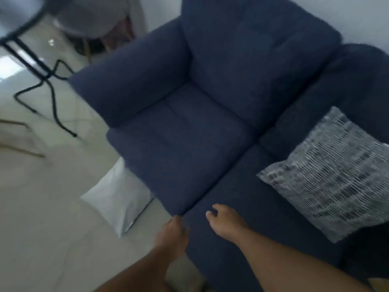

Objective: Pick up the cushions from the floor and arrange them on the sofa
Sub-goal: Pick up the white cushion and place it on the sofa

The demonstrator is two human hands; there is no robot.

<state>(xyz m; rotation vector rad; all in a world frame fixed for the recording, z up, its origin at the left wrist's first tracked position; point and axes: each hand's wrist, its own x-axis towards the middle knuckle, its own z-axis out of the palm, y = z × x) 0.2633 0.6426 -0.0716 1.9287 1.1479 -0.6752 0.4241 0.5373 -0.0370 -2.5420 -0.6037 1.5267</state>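
Note:
A dark blue sofa (189, 127) fills the middle and right of the head view. A grey and white patterned cushion (328, 175) leans on its right seat against the backrest. A plain white cushion (120, 199) lies on the pale floor, tucked against the sofa's front left edge. My left hand (174, 232) hangs at the front edge of the seat, to the right of the white cushion, fingers loosely curled and empty. My right hand (225, 220) hovers over the right seat, fingers apart, holding nothing. The image is blurred.
A table or chair with thin black metal legs (48, 95) stands on the tiled floor at the upper left. A pale flat object (19, 138) lies at the left edge. White wall (357, 15) behind the sofa.

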